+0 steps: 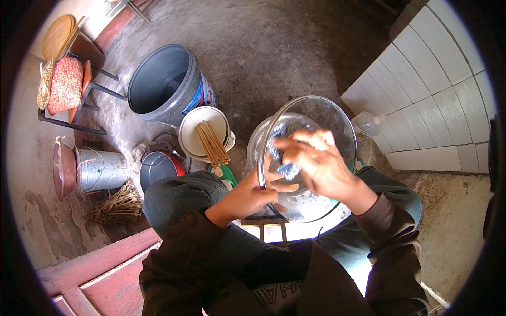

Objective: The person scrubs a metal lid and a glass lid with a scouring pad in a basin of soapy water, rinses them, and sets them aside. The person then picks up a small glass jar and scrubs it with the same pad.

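Observation:
A clear glass bowl [316, 203] is tilted above my lap, between my knees. My left hand [257, 193] grips its near left rim, thumb outside and fingers seen through the glass. Inside the bowl, my right hand [322, 164] presses a crumpled bluish-grey scrubber or cloth [288, 170] against the wall. Motion blurs the fingers, and the scrubber's exact material cannot be told. Behind the bowl, another round translucent vessel [255, 138] shows in part; the rest of it is hidden.
Wooden chopsticks [211, 142] lie across a white bucket [189, 138] by my left knee. Beyond it stands a large grey bucket [158, 83]. Further left are a red-sided pan [158, 170], a metal pail [101, 170] and a chair [89, 85]. A plastic jug [367, 123] stands by the tiled wall [427, 106].

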Available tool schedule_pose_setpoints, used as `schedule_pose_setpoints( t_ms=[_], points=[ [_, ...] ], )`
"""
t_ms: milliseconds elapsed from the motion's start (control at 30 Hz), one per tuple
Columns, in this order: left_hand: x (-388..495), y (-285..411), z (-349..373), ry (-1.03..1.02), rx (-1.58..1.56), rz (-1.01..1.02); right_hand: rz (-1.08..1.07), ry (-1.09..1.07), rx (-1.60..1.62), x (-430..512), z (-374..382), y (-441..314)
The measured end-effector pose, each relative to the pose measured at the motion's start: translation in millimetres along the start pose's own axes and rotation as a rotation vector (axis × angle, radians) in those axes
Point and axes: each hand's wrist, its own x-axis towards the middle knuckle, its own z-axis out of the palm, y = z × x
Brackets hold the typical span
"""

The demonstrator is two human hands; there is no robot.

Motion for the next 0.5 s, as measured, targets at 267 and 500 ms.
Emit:
schedule_pose_setpoints(
  t_ms=[267, 500],
  points=[
    [-0.6, 4.3, -1.5, 0.003, 0.062, -0.036, 0.031, -0.001, -0.07, -4.5, 9.2, -5.5],
    [2.5, 3.1, 4.4, -0.024, 0.048, 0.076, 0.501, 0.177, -0.435, 0.2, 2.9, 28.5]
  ],
)
